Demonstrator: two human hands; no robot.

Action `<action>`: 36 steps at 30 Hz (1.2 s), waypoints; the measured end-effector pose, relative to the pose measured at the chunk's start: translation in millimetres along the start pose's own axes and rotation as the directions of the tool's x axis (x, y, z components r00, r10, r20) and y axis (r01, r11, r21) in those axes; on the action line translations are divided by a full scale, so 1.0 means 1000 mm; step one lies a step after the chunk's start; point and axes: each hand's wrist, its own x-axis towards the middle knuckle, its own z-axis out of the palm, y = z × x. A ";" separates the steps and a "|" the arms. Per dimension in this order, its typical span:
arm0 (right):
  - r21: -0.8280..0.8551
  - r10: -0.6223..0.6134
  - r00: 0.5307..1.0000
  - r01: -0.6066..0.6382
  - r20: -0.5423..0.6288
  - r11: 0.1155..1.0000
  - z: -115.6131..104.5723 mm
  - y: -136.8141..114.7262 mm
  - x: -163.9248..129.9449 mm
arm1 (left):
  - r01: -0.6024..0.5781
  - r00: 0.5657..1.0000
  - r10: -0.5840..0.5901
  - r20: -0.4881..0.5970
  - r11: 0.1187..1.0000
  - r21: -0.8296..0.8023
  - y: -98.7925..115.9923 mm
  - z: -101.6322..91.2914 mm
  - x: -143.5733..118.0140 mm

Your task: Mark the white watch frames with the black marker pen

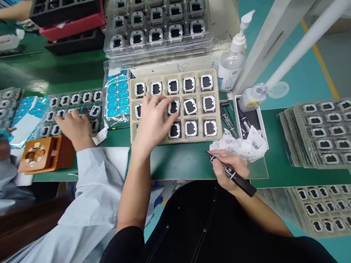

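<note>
My left hand (153, 121) reaches over a beige compartment tray (164, 142) filled with rows of white square frames with dark centres, like watch cases. Its thumb and index finger close around one white watch-case frame (173, 107) in the middle row. Part of the tray's left side is hidden under this hand. Near my body, below the tray's right corner, my right hand (231, 169) grips a black marker pen (241, 183). The pen's tip points up and left, toward the tray. Crumpled white tissue (241, 144) lies just beyond the right hand.
Stacked clear trays (159, 50) stand behind. To the right are a pump bottle (232, 62), a small box (259, 125) with markers and more tray stacks (338, 132). Blue sticker sheets (117, 98) lie left. A co-worker's hands (77, 126) work beside an orange fixture (42, 154).
</note>
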 end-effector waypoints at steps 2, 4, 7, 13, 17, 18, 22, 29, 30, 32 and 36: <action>-0.011 0.003 1.000 -0.003 -0.010 1.000 0.000 0.000 0.000 | -0.015 1.000 0.015 -0.011 1.000 0.016 0.004 0.007 0.006; -0.018 0.008 1.000 -0.009 -0.016 1.000 0.000 0.001 -0.001 | -0.035 0.999 0.035 -0.006 0.999 0.002 0.010 0.017 0.013; -0.021 0.012 1.000 -0.012 -0.006 1.000 0.000 0.002 -0.002 | -0.072 0.996 0.073 0.045 0.997 -0.022 0.008 0.034 0.030; -0.038 -0.007 1.000 0.007 0.010 0.999 -0.001 0.002 -0.004 | -0.146 0.967 0.154 0.201 0.988 -0.058 -0.012 0.047 0.071; -0.037 -0.020 1.000 0.020 0.007 0.999 -0.001 0.002 -0.002 | -0.174 0.967 0.192 0.165 0.978 -0.116 0.007 0.023 0.071; -0.033 -0.024 1.000 0.024 0.001 0.999 0.000 0.001 -0.002 | -0.155 0.974 0.179 0.138 0.974 -0.167 0.015 0.015 0.065; -0.023 -0.021 1.000 0.020 -0.017 1.000 0.000 0.001 0.000 | 0.055 0.998 -0.042 0.036 0.846 -0.530 0.045 -0.010 0.016; 0.023 0.057 0.995 -0.055 -0.084 0.998 -0.002 0.005 -0.006 | 0.243 0.939 -0.341 0.041 0.573 -0.783 0.084 0.019 -0.094; 0.032 0.073 0.994 -0.071 -0.083 0.997 -0.002 0.006 -0.007 | 0.280 0.931 -0.355 0.085 0.544 -0.791 0.089 0.026 -0.103; 0.049 0.103 0.992 -0.100 -0.067 0.994 -0.002 0.006 -0.007 | 0.335 0.914 -0.381 0.142 0.509 -0.793 0.095 0.037 -0.116; 0.072 0.195 0.981 -0.195 0.007 0.978 -0.001 0.003 -0.006 | 0.359 0.905 -0.405 0.133 0.553 -0.752 0.100 0.047 -0.124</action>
